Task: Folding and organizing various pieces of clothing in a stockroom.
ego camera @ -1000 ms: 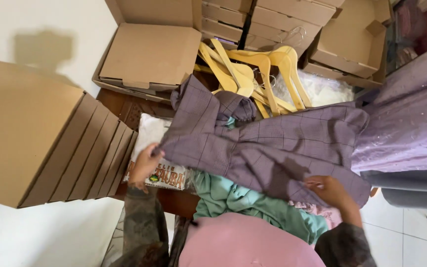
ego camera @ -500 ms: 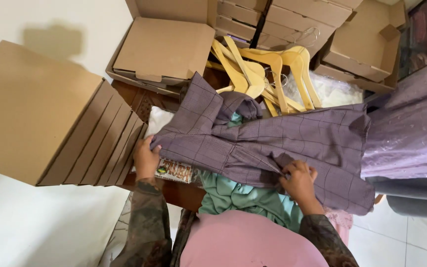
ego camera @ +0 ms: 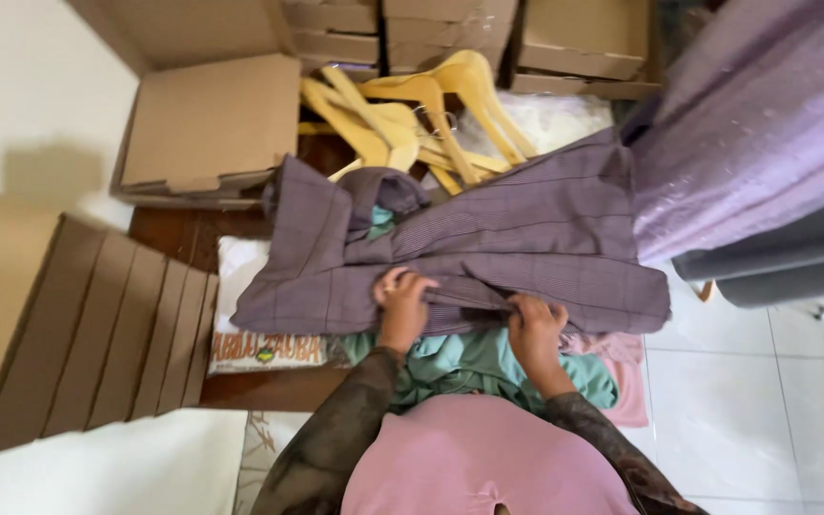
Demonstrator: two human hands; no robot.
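Purple checked garment (ego camera: pixel 488 248); yellow hangers (ego camera: pixel 412 110)

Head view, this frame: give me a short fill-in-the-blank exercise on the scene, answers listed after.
1. Both the left hand and the right hand rest on a checked garment whose colour is ____.
2. Beyond the garment lies a pile of clothes hangers made of ____.
3. The cloth showing under the garment's near edge is ____ in colour.
4. The flat boxes around the pile are made of ____.

Answers: purple; wood; green; cardboard
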